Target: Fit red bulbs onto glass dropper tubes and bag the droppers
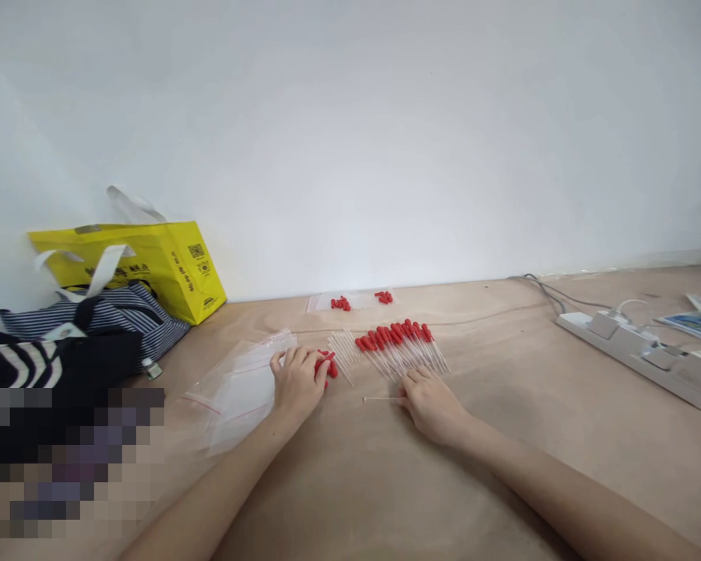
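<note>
My left hand (297, 378) has its fingers closed around a small red piece, with more red pieces (332, 369) beside and beneath its fingertips. In my right hand (429, 399) is one thin clear stick (379, 399), held at its right end and pointing left. Just beyond that hand lies a row of clear sticks with red tips (394, 335). Several bare sticks (342, 354) lie between this row and the loose red pieces. Clear plastic bags (242, 389) are spread to the left of my left hand.
Against the wall lies a clear bag holding red pieces (340, 303). A yellow bag (192, 273), a striped bag (110, 315) and a black cloth item (93, 366) stand at the left. A white power strip (636, 354) with cables is at the right, near some printed sheets (698, 319).
</note>
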A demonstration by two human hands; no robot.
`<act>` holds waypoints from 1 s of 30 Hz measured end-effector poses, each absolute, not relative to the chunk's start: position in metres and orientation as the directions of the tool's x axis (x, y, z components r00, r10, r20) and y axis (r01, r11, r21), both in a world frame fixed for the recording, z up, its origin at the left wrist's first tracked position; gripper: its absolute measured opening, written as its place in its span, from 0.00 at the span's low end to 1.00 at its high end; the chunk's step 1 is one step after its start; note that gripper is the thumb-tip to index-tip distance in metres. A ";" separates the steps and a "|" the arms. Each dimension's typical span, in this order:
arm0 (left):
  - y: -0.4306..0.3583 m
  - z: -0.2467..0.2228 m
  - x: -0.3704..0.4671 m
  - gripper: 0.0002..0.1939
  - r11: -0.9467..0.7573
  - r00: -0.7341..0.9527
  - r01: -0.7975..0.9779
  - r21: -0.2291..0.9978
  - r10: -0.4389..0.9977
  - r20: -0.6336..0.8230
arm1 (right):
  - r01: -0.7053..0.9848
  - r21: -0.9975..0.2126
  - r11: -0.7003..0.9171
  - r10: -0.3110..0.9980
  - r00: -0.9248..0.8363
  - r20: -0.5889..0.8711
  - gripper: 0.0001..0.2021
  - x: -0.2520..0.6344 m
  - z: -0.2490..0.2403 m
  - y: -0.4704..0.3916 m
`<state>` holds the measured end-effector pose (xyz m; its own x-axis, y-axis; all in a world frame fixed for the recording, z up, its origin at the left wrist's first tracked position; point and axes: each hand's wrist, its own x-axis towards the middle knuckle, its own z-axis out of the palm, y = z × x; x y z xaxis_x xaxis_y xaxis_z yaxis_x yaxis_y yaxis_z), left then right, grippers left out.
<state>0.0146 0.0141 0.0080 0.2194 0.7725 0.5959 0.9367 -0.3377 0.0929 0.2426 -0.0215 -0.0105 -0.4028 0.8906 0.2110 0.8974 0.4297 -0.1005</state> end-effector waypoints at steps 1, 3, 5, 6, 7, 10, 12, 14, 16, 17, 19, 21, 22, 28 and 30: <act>0.008 0.008 0.015 0.09 -0.391 0.247 0.913 0.120 0.760 0.601 | 0.885 -0.136 0.446 0.884 -0.412 0.222 0.04 0.245 -0.011 -0.022; -0.005 0.007 0.016 0.08 -0.507 0.328 0.843 0.179 0.750 0.575 | 0.851 -0.226 0.475 0.873 -0.422 0.246 0.03 0.249 -0.011 -0.022; -0.018 0.003 0.016 0.07 -0.586 0.413 0.774 0.239 0.754 0.511 | 0.806 -0.332 0.490 0.869 -0.418 0.266 0.05 0.250 -0.012 -0.020; -0.023 0.001 0.015 0.07 -0.605 0.441 0.750 0.269 0.760 0.478 | 0.784 -0.380 0.491 0.869 -0.413 0.271 0.06 0.250 -0.013 -0.019; -0.027 -0.002 0.015 0.07 -0.610 0.455 0.734 0.298 0.768 0.451 | 0.764 -0.419 0.490 0.871 -0.410 0.271 0.07 0.250 -0.015 -0.018; -0.032 -0.009 0.014 0.08 -0.598 0.456 0.716 0.360 0.791 0.407 | 0.740 -0.464 0.487 0.873 -0.410 0.263 0.06 0.246 -0.021 -0.015; -0.032 -0.012 0.015 0.11 -0.602 0.465 0.713 0.359 0.790 0.400 | 0.754 -0.450 0.479 0.878 -0.401 0.262 0.04 0.243 -0.025 -0.016; -0.030 -0.014 0.017 0.13 -0.618 0.488 0.713 0.332 0.777 0.398 | 0.785 -0.418 0.458 0.887 -0.374 0.269 0.04 0.239 -0.027 -0.018; -0.027 -0.015 0.020 0.10 -0.629 0.504 0.714 0.307 0.767 0.397 | 0.807 -0.403 0.431 0.898 -0.339 0.281 0.05 0.235 -0.029 -0.021; -0.027 -0.015 0.022 0.08 -0.630 0.506 0.716 0.301 0.765 0.398 | 0.805 -0.415 0.424 0.901 -0.326 0.287 0.05 0.233 -0.030 -0.023; -0.026 -0.015 0.024 0.07 -0.615 0.488 0.723 0.314 0.777 0.397 | 0.768 -0.478 0.426 0.901 -0.311 0.303 0.05 0.231 -0.031 -0.026; -0.026 -0.014 0.026 0.08 -0.578 0.445 0.736 0.353 0.806 0.391 | 0.703 -0.551 0.450 0.891 -0.319 0.322 0.05 0.229 -0.032 -0.029; -0.027 -0.014 0.026 0.07 -0.556 0.420 0.741 0.377 0.821 0.386 | 0.673 -0.575 0.465 0.885 -0.326 0.333 0.05 0.227 -0.033 -0.030; -0.030 -0.013 0.026 0.08 -0.506 0.347 0.693 0.514 0.859 0.377 | 0.638 -0.562 0.526 0.850 -0.373 0.371 0.08 0.220 -0.031 -0.037; -0.031 -0.013 0.027 0.09 -0.484 0.327 0.647 0.588 0.874 0.360 | 0.635 -0.549 0.543 0.840 -0.400 0.368 0.08 0.217 -0.029 -0.039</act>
